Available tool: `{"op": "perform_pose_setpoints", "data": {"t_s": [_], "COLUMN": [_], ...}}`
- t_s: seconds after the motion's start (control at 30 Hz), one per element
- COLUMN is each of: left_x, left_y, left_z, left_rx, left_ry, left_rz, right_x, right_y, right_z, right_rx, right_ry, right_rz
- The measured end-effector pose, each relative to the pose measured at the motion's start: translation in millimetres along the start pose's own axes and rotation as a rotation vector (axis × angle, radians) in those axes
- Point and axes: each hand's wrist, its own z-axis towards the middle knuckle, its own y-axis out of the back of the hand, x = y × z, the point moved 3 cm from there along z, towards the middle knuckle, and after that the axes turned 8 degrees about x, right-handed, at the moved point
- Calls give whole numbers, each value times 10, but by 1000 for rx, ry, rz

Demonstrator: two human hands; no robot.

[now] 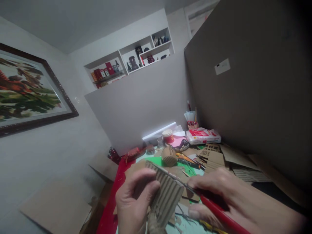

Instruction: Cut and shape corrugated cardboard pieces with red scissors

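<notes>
My left hand (138, 198) pinches a ribbed piece of corrugated cardboard (167, 196) between thumb and fingers, holding it tilted above the table. At the lower end of this piece is a crumpled brown part (156, 222). My right hand (219, 195) is closed around red-handled scissors (219, 213). Their metal blade lies along the upper right edge of the cardboard; whether it is cutting into it I cannot tell. Just beyond the hands sits a small corrugated cardboard roll (169, 157). Beside it is an orange and black cutter (188, 161).
Cardboard sheets (214, 157) pile up on the right. A paper cup (167, 136), a red and white packet (203, 136) and a pen holder (192, 125) stand at the back. Grey panels (143, 100) enclose the table. Scraps lie on the green mat (156, 160).
</notes>
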Motion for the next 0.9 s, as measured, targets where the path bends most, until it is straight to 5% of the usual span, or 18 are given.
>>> {"op": "perform_pose_setpoints", "data": {"t_s": [0.13,0.5,0.6,0.9], "left_x": [-6,22,31,60], "left_y": [-60,-54,-70,-87], "left_z": [-26,-20,-32,-26], "left_rx": [33,91,108,96], "left_ry": [20,67,78,116], "left_rz": [-32,-28,-21,-54], "right_x": [84,36,103,-59], "right_y": [17,-8,-2,-207], "right_z": [71,36,93,164], "right_rx": [140,122,201,176], "right_ry": [-7,5,46,53], "right_rz": [70,154,283,302]}}
